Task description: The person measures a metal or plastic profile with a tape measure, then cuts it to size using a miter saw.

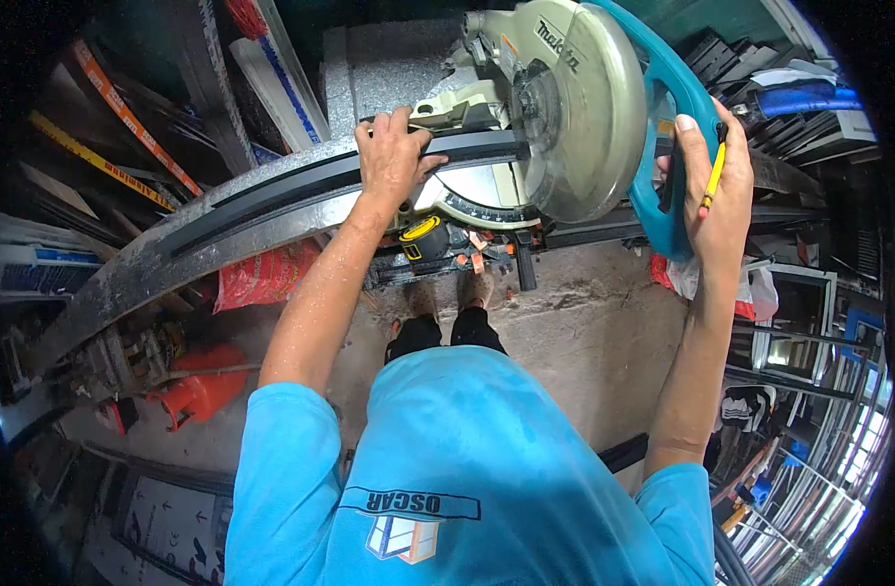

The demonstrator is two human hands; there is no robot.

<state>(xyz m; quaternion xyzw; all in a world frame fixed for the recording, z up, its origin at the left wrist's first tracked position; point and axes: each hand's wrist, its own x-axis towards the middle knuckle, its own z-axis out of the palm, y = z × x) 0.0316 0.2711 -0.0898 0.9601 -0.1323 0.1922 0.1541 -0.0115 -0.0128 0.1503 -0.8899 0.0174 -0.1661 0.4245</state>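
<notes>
My left hand [393, 159] presses down on a long dark metal profile [291, 188], its fingers curled over the far edge. The profile lies along the saw bench, and its right end reaches the blade guard of a Makita mitre saw [604, 107]. My right hand [718, 190] is wrapped round the saw's teal handle [670, 73], and a yellow pencil [713, 174] is tucked along its fingers. Below the saw's angle scale [482, 210] sits a yellow and black tape measure [423, 237]. The clear guard partly hides the blade.
Long metal lengths [208, 88] lean at the back left. A red gas cylinder [205, 386] stands on the floor at left, near a red bag [262, 280]. Profiles [809, 137] are stacked at the right, with a framed window [794, 322] below them.
</notes>
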